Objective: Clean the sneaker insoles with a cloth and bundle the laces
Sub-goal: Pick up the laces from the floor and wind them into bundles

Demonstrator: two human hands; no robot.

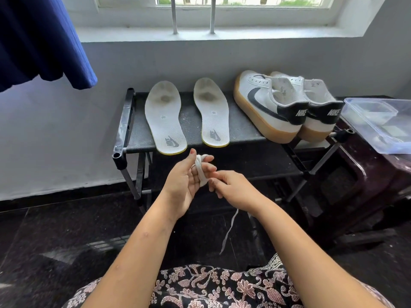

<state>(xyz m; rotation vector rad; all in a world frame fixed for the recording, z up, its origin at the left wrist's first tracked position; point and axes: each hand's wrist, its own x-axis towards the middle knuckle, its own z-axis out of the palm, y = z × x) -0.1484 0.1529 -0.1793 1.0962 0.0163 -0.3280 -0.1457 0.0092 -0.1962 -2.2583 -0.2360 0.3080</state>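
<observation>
Two white insoles, the left insole [165, 117] and the right insole [211, 112], lie side by side on a black rack shelf [191, 123], each with a grey stain near the toe. A pair of white sneakers [287, 105] with gum soles stands at the shelf's right end. In front of the rack, my left hand [184, 185] is held palm up with a white lace [201, 172] wound around its fingers. My right hand [235, 187] pinches the lace beside the coil. The lace's loose end [229, 232] hangs down below my right wrist.
A clear plastic container [378, 123] sits on a dark cabinet at the right. A blue curtain [42, 41] hangs at the upper left. A grey wall and window sill lie behind the rack. The floor is dark stone. My patterned clothing fills the bottom edge.
</observation>
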